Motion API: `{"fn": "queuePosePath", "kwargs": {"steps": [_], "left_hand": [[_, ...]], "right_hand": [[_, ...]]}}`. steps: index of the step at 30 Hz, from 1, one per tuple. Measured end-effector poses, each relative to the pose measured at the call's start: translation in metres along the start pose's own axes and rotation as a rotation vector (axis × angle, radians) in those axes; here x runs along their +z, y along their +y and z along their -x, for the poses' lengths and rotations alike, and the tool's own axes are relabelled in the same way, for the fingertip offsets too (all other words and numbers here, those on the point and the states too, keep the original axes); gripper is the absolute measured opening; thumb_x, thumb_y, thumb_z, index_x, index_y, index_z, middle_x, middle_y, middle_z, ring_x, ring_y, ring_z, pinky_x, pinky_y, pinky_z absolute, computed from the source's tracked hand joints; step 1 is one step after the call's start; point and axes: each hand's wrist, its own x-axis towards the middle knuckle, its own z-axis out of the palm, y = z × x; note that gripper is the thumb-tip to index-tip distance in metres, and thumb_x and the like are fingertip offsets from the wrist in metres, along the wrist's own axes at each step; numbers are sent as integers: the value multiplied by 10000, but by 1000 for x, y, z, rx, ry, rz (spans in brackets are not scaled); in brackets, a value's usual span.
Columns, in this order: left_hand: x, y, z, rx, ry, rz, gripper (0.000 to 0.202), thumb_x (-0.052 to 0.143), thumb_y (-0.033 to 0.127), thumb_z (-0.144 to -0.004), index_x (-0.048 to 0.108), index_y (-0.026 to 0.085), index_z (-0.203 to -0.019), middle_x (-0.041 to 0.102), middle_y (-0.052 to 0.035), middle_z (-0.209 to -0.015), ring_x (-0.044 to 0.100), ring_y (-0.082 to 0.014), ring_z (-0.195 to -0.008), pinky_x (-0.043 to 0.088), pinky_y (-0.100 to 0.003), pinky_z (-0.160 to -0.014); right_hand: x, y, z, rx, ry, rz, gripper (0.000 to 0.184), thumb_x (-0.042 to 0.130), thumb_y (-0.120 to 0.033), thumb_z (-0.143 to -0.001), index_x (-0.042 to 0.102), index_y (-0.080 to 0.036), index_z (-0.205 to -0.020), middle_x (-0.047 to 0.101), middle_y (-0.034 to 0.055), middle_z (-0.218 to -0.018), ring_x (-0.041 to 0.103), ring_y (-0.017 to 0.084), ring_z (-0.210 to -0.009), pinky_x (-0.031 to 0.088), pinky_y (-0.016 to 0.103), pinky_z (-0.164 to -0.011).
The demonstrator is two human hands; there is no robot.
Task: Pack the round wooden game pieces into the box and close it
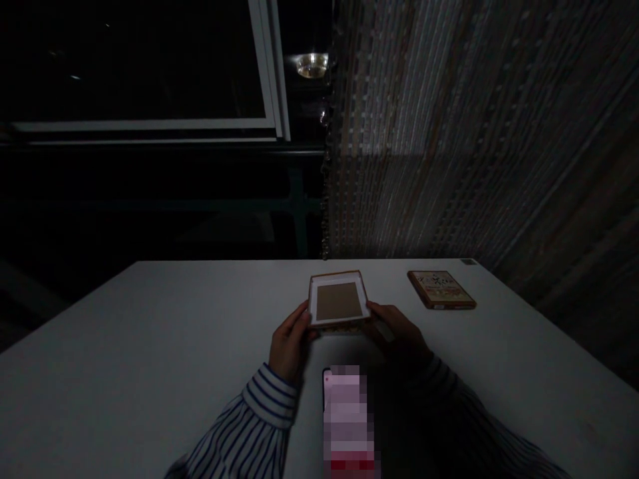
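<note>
Between my two hands is a shallow open box (339, 301) with a brown outer edge, white inner borders and a plain brown middle. It is tilted so its inside faces me. My left hand (289, 342) grips its left near corner, thumb at the side and fingers partly hidden beneath. On the right near corner, my right hand (399, 330) has its fingers closed; their lower part is lost in shadow. A patterned strip shows under the box's near edge, too dark to make out. Just nearer to me lies a lit phone (348, 422), its screen blurred out.
A flat brown box with printed characters (442, 290) lies at the table's right rear. The white table (150, 346) ends at a dark window (134, 66) and a hanging string curtain (424, 133). A small dark square (468, 262) marks the far right corner. Light is dim.
</note>
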Motion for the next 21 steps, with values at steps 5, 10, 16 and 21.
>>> {"fn": "queuePosePath", "kwargs": {"steps": [5, 10, 16, 21], "left_hand": [[2, 2, 3, 9, -27, -35, 500, 639, 405, -681, 582, 162, -1115, 605, -96, -1101, 578, -184, -914, 468, -208, -643], [-1, 1, 3, 83, -72, -117, 499, 579, 434, -730, 569, 133, -1129, 616, -109, -1075, 583, -196, -899, 478, -240, -657], [-3, 3, 4, 147, -77, -186, 520, 555, 472, -736, 571, 130, -1127, 612, -121, -1088, 579, -228, -941, 486, -292, -712], [-7, 4, 5, 265, -34, -322, 493, 515, 466, -770, 569, 131, -1128, 590, -119, -1132, 531, -240, -1054, 420, -370, -896]], "right_hand": [[-5, 2, -1, -110, -1, 105, 297, 420, -237, -848, 489, -141, -1121, 633, 96, -854, 592, 179, -765, 500, 300, -634], [-12, -1, -4, -175, 17, 220, 258, 451, -221, -847, 513, -137, -1082, 647, 97, -862, 593, 181, -785, 494, 308, -668], [-18, -3, -5, -236, 69, 213, 260, 431, -215, -856, 513, -130, -1088, 647, 106, -877, 596, 181, -805, 501, 314, -676], [-20, -4, -6, -222, 86, 207, 262, 430, -243, -859, 522, -155, -1088, 650, 99, -876, 603, 174, -789, 505, 308, -661]]}}
